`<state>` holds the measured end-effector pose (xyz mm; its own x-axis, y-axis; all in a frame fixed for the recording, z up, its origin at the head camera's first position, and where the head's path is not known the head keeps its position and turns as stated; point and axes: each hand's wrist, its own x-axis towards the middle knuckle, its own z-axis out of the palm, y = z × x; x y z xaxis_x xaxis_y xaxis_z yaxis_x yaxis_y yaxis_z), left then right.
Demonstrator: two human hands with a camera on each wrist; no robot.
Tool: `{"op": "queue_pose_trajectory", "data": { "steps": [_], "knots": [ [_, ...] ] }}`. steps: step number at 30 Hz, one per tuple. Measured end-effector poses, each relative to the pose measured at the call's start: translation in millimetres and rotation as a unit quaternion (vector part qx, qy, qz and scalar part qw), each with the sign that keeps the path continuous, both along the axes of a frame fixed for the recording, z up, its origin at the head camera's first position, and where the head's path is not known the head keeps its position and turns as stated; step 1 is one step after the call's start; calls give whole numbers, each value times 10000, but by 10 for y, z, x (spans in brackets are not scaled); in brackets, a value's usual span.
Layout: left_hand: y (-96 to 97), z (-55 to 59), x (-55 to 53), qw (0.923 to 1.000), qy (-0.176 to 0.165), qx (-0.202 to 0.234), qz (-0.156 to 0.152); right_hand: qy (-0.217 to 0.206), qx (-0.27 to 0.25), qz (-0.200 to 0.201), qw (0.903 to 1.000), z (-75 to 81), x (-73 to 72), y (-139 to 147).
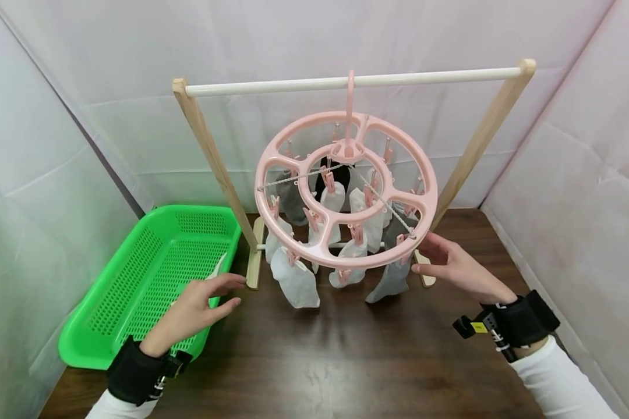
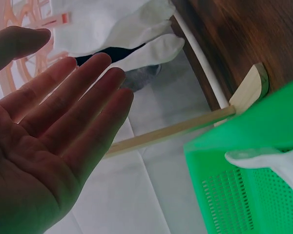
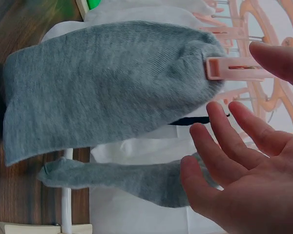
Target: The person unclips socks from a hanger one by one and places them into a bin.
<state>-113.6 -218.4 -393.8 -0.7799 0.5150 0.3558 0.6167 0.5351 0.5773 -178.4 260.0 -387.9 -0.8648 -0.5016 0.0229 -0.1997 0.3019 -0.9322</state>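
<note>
A round pink clip hanger [image 1: 335, 219] hangs by its hook from a white bar, with several white, grey and black socks clipped to it. My right hand [image 1: 453, 267] is by the ring's right front edge, its fingers spread and slightly bent, holding nothing. Close to it, a light grey sock [image 3: 112, 87] hangs from a pink clothes peg [image 3: 234, 68]; the thumb and fingers lie around that peg, apart from it. My left hand [image 1: 201, 305], fingers extended and holding nothing, is over the right side of a green basket [image 1: 152, 285]. A white sock [image 2: 268, 161] lies in that basket, partly hidden.
The white bar [image 1: 272, 87] rests on wooden posts [image 1: 209, 157] with feet on the dark wooden table [image 1: 304, 355]. Pale fabric walls [image 1: 571, 192] enclose the back and sides. A thin white lower rod [image 2: 200, 58] joins the feet.
</note>
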Motion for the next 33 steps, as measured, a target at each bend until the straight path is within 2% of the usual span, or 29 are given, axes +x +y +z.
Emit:
{"op": "queue_pose_trajectory", "data": {
  "steps": [9, 18, 22, 28, 33],
  "knots": [
    [113, -79, 26, 9994, -305, 36, -177, 314, -35, 404, 9987, -43, -14, -85],
    [301, -100, -23, 9958, -733, 206, -517, 332, -393, 386, 9979, -12, 19, -83],
    [412, -183, -20, 9947, -708, 410, -615, 403, -366, 342, 9979, -7, 36, -87],
    [609, -366, -16, 9924, -632, 747, -746, 470, -385, 83, 9981, 8, 66, -107],
    [718, -505, -29, 9888, -874, 944, -754, 507, -464, 3, 9976, 15, 71, -144]
  ]
}}
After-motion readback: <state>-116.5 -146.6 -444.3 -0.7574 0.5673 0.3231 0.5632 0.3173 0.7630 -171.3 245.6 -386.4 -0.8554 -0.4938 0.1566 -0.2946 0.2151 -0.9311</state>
